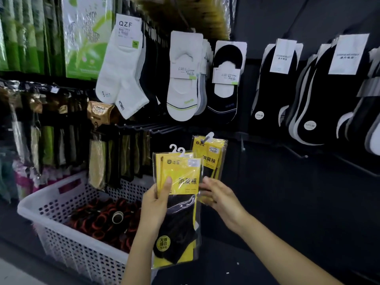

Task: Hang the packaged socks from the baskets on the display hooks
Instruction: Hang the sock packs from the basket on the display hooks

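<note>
Left hand clamped on stack of yellow-and-black sock packs in clear film: thumb across the front card, fingers behind, grip on the left edge about mid-height. Stack is low centre, held in the air in front of the dark wall, right of the white perforated plastic basket. Long axis near vertical, slight tilt. White plastic hanger tabs point up, sock toes down, printed face to camera

One hung yellow-and-black sock pack already on a dark metal display hook, just behind and right of the stack, hanging straight down. Right hand is at its lower end, fingers curled against it and beside the stack's right edge. Can't tell if it's pinching or only touching

Handling, my read: light, flat, floppy below the card. Film looks slippery, so packs could fan or slide out of the stack. Card top is the stiff part, so take a single pack there, just under the tab, with the tab opening facing the hook tip. Tabs are thin and would likely snap if twisted

Empty dark wire pegs further left, a bit higher. Basket holds dark red-and-black rolled items, not identifiable
</note>
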